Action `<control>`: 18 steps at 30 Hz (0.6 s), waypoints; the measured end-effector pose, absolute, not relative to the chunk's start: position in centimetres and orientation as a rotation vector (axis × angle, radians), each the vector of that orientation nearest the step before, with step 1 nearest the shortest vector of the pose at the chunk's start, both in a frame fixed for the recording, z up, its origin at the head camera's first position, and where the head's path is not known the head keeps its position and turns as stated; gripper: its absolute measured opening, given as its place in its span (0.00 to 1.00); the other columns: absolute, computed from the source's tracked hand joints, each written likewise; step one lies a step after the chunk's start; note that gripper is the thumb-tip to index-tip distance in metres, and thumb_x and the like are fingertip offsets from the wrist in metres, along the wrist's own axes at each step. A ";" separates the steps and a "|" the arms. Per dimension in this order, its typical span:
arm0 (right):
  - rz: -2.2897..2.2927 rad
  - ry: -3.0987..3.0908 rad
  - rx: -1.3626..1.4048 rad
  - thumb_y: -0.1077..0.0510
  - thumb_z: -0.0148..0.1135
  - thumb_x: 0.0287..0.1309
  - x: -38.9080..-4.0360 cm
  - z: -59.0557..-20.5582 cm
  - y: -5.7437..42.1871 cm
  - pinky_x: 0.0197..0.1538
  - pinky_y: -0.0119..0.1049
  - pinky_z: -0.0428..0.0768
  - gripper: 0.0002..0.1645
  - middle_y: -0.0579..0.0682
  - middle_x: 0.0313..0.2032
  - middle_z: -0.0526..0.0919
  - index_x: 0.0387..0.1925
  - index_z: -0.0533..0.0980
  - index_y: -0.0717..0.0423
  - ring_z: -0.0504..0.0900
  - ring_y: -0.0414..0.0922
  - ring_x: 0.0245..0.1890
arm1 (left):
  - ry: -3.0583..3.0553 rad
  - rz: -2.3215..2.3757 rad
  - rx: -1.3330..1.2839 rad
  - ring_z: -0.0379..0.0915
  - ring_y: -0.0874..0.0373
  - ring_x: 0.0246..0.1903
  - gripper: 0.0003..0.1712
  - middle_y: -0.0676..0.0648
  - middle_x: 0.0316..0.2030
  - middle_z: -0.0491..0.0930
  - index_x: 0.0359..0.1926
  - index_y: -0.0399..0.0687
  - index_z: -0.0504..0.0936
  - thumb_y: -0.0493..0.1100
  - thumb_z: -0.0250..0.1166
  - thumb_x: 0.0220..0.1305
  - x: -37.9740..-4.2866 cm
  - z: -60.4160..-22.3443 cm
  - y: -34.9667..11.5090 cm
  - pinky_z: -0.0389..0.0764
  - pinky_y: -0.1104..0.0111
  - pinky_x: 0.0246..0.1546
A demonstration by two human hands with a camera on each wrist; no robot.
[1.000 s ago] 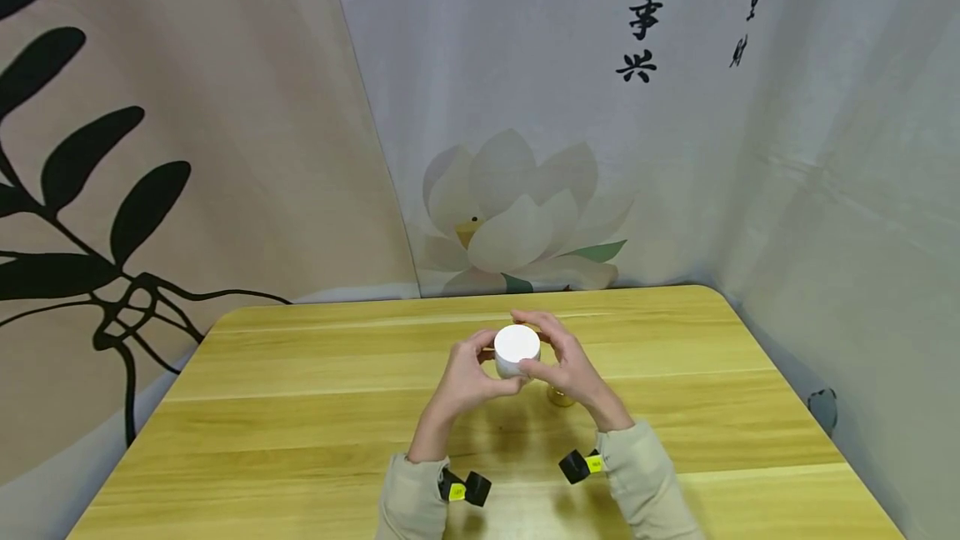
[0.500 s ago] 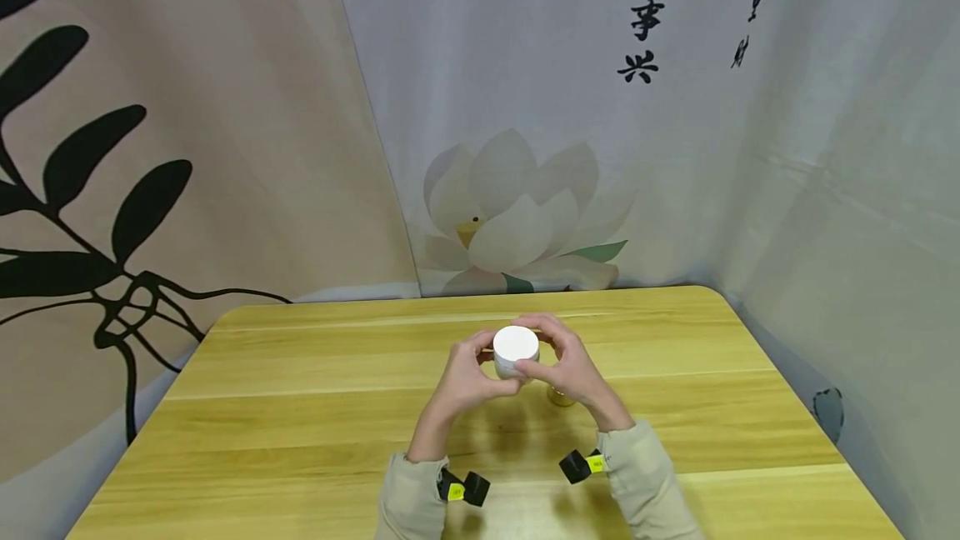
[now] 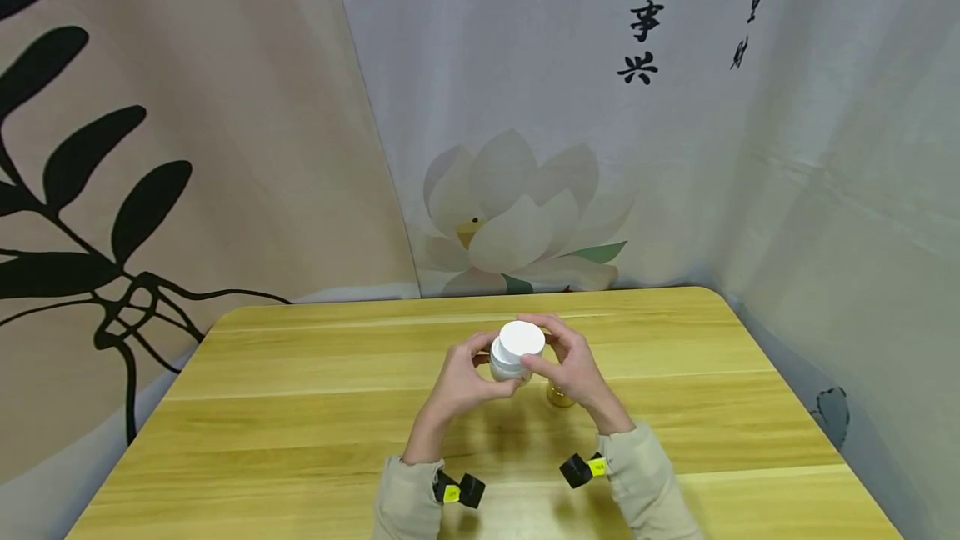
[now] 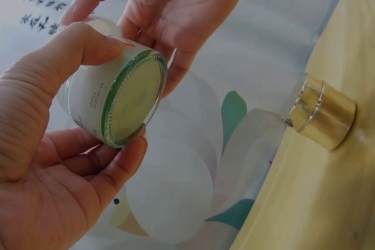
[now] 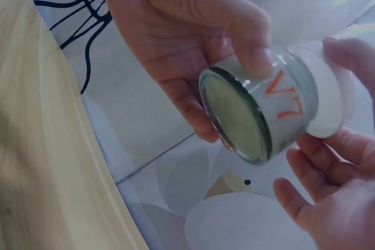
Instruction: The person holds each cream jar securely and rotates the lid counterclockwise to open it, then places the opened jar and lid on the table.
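Above the table, my left hand grips a small glass cream jar between thumb and fingers. The jar is tilted, its greenish base facing the left wrist camera and an orange "V7" on its side. My right hand pinches the round white lid by its edge. In the head view the lid sits shifted to the right over the jar; the right wrist view has it off-centre at the jar's mouth. The jar's inside is hidden.
A short shiny gold cylinder with a band round it stands on the wooden table, partly behind my right hand in the head view. Printed cloth hangs behind the table's back edge.
The lid, earlier squarely on top of the jar, has moved up and right with my right hand, showing the jar's rim and shoulder. My left hand stays nearly in place.
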State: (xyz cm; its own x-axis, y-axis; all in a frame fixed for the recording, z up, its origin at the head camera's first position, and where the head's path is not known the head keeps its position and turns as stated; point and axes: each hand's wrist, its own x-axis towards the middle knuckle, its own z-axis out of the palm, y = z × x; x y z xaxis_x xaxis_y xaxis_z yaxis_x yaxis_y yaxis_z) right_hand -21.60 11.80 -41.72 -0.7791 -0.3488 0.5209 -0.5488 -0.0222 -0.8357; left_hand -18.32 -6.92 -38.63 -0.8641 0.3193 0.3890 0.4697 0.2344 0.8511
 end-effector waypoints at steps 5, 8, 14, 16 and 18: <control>1.937 -2.044 0.928 0.72 0.62 0.51 -21.5 -41.6 12.4 0.50 0.29 0.72 0.27 0.64 0.51 0.72 0.55 0.69 0.73 0.74 0.39 0.48 | -2.375 -1.706 -0.732 0.75 0.46 0.43 0.27 0.36 0.43 0.79 0.47 0.27 0.77 0.29 0.72 0.41 -18.4 -38.8 -7.2 0.78 0.56 0.44; 1.949 -2.013 0.900 0.74 0.63 0.49 -21.5 -41.6 12.9 0.51 0.28 0.72 0.29 0.63 0.52 0.72 0.56 0.68 0.73 0.74 0.39 0.49 | -2.387 -1.717 -0.701 0.74 0.46 0.43 0.28 0.37 0.43 0.79 0.48 0.27 0.76 0.29 0.72 0.41 -18.4 -38.8 -7.4 0.77 0.55 0.45; 1.950 -1.969 0.827 0.77 0.64 0.44 -21.3 -41.7 14.0 0.53 0.27 0.71 0.32 0.59 0.51 0.72 0.54 0.65 0.77 0.73 0.39 0.50 | -2.406 -1.691 -0.631 0.74 0.47 0.44 0.31 0.38 0.43 0.79 0.50 0.29 0.76 0.29 0.73 0.39 -19.3 -40.6 -8.1 0.77 0.57 0.46; 1.944 -1.960 0.816 0.79 0.65 0.42 -21.3 -41.8 14.5 0.52 0.26 0.72 0.31 0.60 0.49 0.72 0.51 0.65 0.78 0.73 0.39 0.48 | -2.418 -1.675 -0.609 0.74 0.48 0.44 0.32 0.40 0.44 0.79 0.50 0.30 0.76 0.30 0.74 0.38 -19.7 -41.6 -8.4 0.77 0.58 0.46; 1.934 -1.958 0.805 0.79 0.64 0.41 -21.2 -41.8 15.0 0.52 0.26 0.72 0.30 0.63 0.47 0.72 0.49 0.66 0.78 0.73 0.38 0.47 | -2.425 -1.676 -0.589 0.74 0.50 0.44 0.33 0.42 0.44 0.79 0.51 0.32 0.77 0.31 0.75 0.38 -20.0 -42.3 -8.8 0.77 0.60 0.46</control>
